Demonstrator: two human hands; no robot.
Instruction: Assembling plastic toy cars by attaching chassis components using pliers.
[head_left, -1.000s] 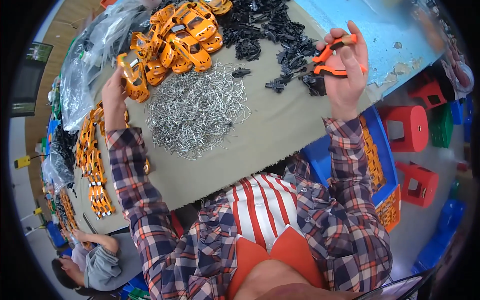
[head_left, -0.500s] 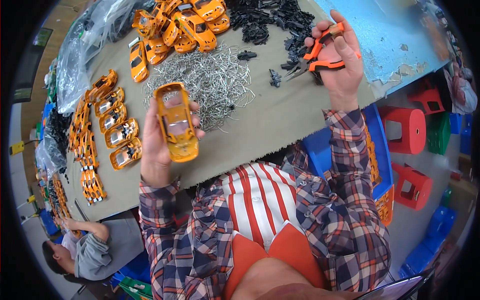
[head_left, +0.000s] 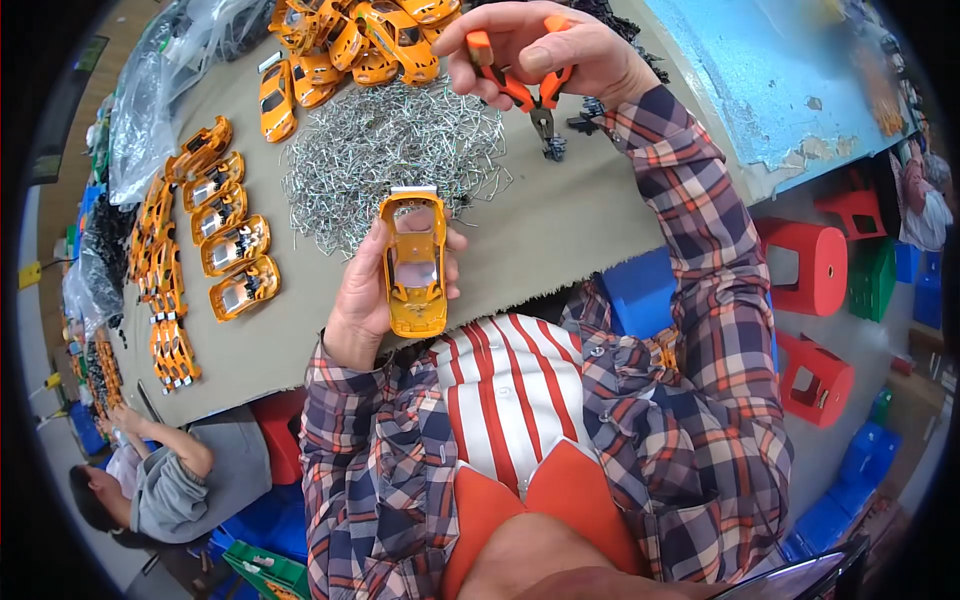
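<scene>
In my left hand (head_left: 362,300) is an orange toy car shell (head_left: 416,312), its hollow inside facing up, with fingers and thumb along its sides. A pale strip shows at its far end. My right hand (head_left: 590,55) grips red-and-black pliers (head_left: 520,95), jaws pointing down toward me. The jaw tips meet a small black plastic part (head_left: 554,150); whether they pinch it I cannot tell. Just beyond the shell lies a heap of thin bent metal wires (head_left: 390,150). More black parts (head_left: 590,112) lie partly hidden behind my right hand.
Orange car shells (head_left: 405,40) are piled at the far side. Several hollow-up shells (head_left: 245,288) stand in rows at the left of the cloth-covered table (head_left: 590,220). Red stools (head_left: 805,265) are to the right. At the lower left sits another person (head_left: 185,490).
My left hand has brought the car shell right and closer to me. My right hand has swung left, turning the pliers so their jaws reach the small black part.
</scene>
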